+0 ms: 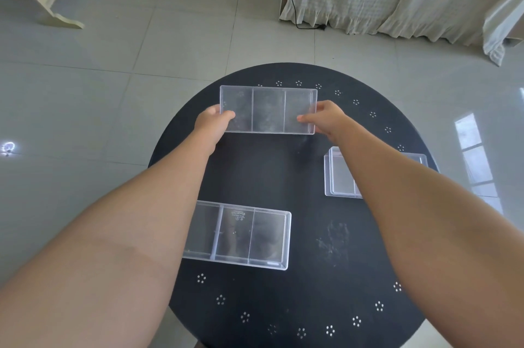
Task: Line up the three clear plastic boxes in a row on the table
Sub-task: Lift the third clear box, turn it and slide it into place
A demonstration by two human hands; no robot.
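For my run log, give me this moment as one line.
far box gripped by left hand and right hand | near box, right box untouched | row unformed

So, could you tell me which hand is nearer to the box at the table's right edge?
Right. The right hand grips the far box at its right end, with its forearm passing over the right-edge box. The left hand holds the far box's left end, farther away.

left hand (213,120): arm stretched forward, thumb on top, fingers curled in a grip
right hand (326,118): same deal, mirrored
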